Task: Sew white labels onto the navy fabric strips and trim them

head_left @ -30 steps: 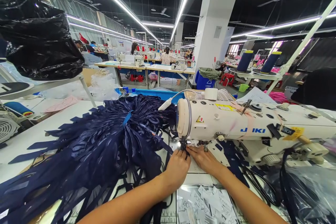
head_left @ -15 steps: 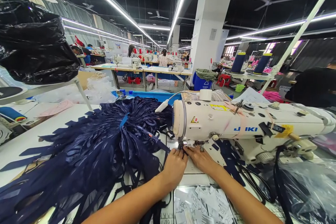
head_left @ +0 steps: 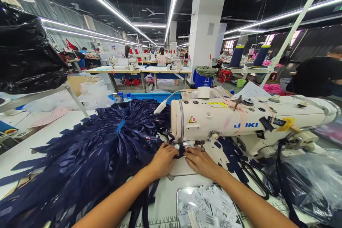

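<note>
A white JUKI sewing machine [head_left: 213, 117] stands before me, its needle end over the metal plate. Beneath the presser foot lies a small piece of navy strap [head_left: 181, 151]. My left hand [head_left: 163, 159] is closed on its left side, fingers bent and fingertips by the foot. From the right, my right hand [head_left: 200, 162] pinches the strap's other edge close to the needle; its fingertips are partly hidden. A large tied bundle of navy straps [head_left: 107, 153] spreads over the table to my left, bound with a blue tie [head_left: 120, 125].
A clear-lidded tray of printed white labels [head_left: 208, 206] sits below my wrists. Navy scraps [head_left: 231, 156] lie beneath the machine arm, beside a clear plastic bag [head_left: 312, 181]. Thread cones [head_left: 237, 57] stand behind. A black bag [head_left: 29, 50] hangs at left. People work farther back.
My left hand has moved left, away from my right hand, and a gap with dark strap now shows between them. The view has shifted slightly, uncovering more of the label tray.
</note>
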A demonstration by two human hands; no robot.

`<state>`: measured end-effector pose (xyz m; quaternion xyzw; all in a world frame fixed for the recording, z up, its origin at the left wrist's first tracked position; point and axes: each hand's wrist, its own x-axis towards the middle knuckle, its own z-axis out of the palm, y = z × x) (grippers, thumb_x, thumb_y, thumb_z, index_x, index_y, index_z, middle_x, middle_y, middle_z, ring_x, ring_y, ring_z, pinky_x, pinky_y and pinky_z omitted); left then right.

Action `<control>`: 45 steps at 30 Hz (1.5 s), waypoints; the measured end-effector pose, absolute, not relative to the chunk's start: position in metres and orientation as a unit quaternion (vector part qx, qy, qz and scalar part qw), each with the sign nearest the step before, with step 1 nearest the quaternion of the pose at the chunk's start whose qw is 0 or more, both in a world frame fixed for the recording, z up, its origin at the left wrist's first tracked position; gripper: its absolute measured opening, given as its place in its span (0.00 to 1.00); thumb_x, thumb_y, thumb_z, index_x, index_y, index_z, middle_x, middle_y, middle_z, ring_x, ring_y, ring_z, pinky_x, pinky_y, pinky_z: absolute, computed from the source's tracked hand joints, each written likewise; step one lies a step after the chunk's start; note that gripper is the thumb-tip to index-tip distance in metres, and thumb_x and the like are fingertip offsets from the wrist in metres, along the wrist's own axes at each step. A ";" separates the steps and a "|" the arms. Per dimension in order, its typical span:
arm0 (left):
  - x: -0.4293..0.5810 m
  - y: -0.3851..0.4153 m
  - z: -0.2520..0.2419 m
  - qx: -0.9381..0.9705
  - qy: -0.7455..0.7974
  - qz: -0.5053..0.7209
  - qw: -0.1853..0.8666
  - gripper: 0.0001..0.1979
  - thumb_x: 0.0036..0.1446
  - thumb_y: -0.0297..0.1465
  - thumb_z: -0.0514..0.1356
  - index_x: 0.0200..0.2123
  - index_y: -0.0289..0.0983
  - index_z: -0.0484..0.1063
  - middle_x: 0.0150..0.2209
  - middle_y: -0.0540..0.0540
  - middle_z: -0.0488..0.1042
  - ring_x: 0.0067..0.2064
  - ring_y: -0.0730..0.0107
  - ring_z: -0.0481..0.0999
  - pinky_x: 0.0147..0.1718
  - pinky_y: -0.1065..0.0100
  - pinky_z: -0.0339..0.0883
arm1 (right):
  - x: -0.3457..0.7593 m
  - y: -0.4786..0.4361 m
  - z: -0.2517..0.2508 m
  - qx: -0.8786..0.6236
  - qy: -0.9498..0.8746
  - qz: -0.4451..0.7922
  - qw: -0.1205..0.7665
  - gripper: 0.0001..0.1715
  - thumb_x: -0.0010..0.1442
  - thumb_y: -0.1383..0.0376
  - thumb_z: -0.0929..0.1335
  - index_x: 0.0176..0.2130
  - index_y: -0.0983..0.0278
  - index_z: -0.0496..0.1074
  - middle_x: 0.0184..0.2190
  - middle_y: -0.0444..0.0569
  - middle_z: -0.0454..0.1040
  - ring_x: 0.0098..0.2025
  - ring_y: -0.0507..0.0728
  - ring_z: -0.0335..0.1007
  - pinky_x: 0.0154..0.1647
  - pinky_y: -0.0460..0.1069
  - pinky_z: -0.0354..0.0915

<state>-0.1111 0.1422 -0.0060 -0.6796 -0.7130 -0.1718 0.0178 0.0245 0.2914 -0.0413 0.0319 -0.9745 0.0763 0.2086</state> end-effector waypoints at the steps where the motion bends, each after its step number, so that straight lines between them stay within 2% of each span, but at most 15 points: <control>1: -0.110 0.142 -0.006 -0.677 -0.714 -0.175 0.023 0.16 0.46 0.17 0.51 0.38 0.34 0.68 0.36 0.46 0.73 0.41 0.66 0.70 0.48 0.60 0.55 | 0.024 0.292 -0.042 0.029 -0.972 0.089 0.214 0.16 0.59 0.71 0.61 0.46 0.66 0.71 0.43 0.55 0.71 0.42 0.60 0.68 0.40 0.53 0.68; 5: -0.101 0.143 -0.012 -0.683 -0.711 -0.157 0.066 0.13 0.53 0.24 0.51 0.41 0.34 0.70 0.37 0.43 0.70 0.42 0.62 0.68 0.49 0.56 0.55 | 0.023 0.297 -0.047 0.029 -0.953 0.183 0.239 0.16 0.58 0.71 0.61 0.43 0.63 0.73 0.43 0.52 0.72 0.44 0.58 0.69 0.45 0.53 0.67; 11: -0.100 0.144 -0.021 -0.675 -0.723 -0.127 0.079 0.17 0.51 0.20 0.52 0.43 0.36 0.71 0.38 0.44 0.69 0.42 0.64 0.66 0.47 0.59 0.58 | 0.023 0.306 -0.052 0.034 -0.935 0.243 0.256 0.15 0.58 0.71 0.62 0.42 0.62 0.74 0.41 0.50 0.74 0.43 0.56 0.70 0.45 0.52 0.67; 15: -0.099 0.144 -0.020 -0.668 -0.731 -0.116 0.073 0.18 0.51 0.19 0.53 0.44 0.38 0.71 0.40 0.45 0.70 0.43 0.64 0.67 0.47 0.59 0.57 | 0.023 0.307 -0.051 0.061 -0.943 0.205 0.253 0.15 0.58 0.71 0.62 0.42 0.61 0.74 0.42 0.50 0.73 0.43 0.56 0.69 0.46 0.51 0.67; 18: -0.095 0.144 -0.019 -0.673 -0.730 -0.093 0.077 0.17 0.52 0.20 0.54 0.45 0.37 0.70 0.44 0.43 0.71 0.46 0.61 0.67 0.52 0.53 0.53 | 0.024 0.305 -0.048 0.082 -0.953 0.145 0.252 0.16 0.60 0.70 0.60 0.44 0.63 0.72 0.43 0.52 0.72 0.44 0.57 0.69 0.45 0.52 0.67; 23: -0.096 0.140 -0.021 -0.682 -0.726 -0.027 0.080 0.19 0.52 0.25 0.57 0.49 0.34 0.66 0.50 0.40 0.69 0.54 0.54 0.62 0.55 0.43 0.43 | 0.024 0.301 -0.045 0.086 -0.962 0.069 0.251 0.16 0.61 0.69 0.59 0.44 0.66 0.71 0.43 0.55 0.71 0.40 0.58 0.70 0.38 0.52 0.70; 30: -0.118 0.138 -0.023 -0.711 -0.697 -0.056 0.074 0.15 0.58 0.24 0.53 0.48 0.41 0.67 0.50 0.48 0.70 0.56 0.58 0.62 0.57 0.45 0.41 | 0.025 0.296 -0.046 0.067 -0.965 0.051 0.250 0.15 0.61 0.69 0.59 0.44 0.66 0.71 0.43 0.54 0.71 0.39 0.58 0.70 0.36 0.52 0.70; 40: -0.124 0.143 -0.024 -0.721 -0.686 -0.073 0.067 0.15 0.57 0.25 0.53 0.48 0.41 0.67 0.50 0.47 0.70 0.55 0.57 0.62 0.57 0.44 0.41 | 0.024 0.295 -0.049 0.053 -0.966 0.031 0.250 0.14 0.60 0.69 0.60 0.44 0.67 0.70 0.43 0.56 0.70 0.39 0.59 0.70 0.32 0.51 0.70; 45: -0.124 0.143 -0.022 -0.719 -0.690 -0.057 0.070 0.15 0.57 0.24 0.54 0.47 0.41 0.68 0.50 0.47 0.70 0.55 0.57 0.63 0.56 0.43 0.42 | 0.023 0.292 -0.045 0.036 -0.972 0.033 0.231 0.14 0.60 0.68 0.61 0.44 0.65 0.70 0.43 0.55 0.70 0.40 0.59 0.70 0.33 0.50 0.69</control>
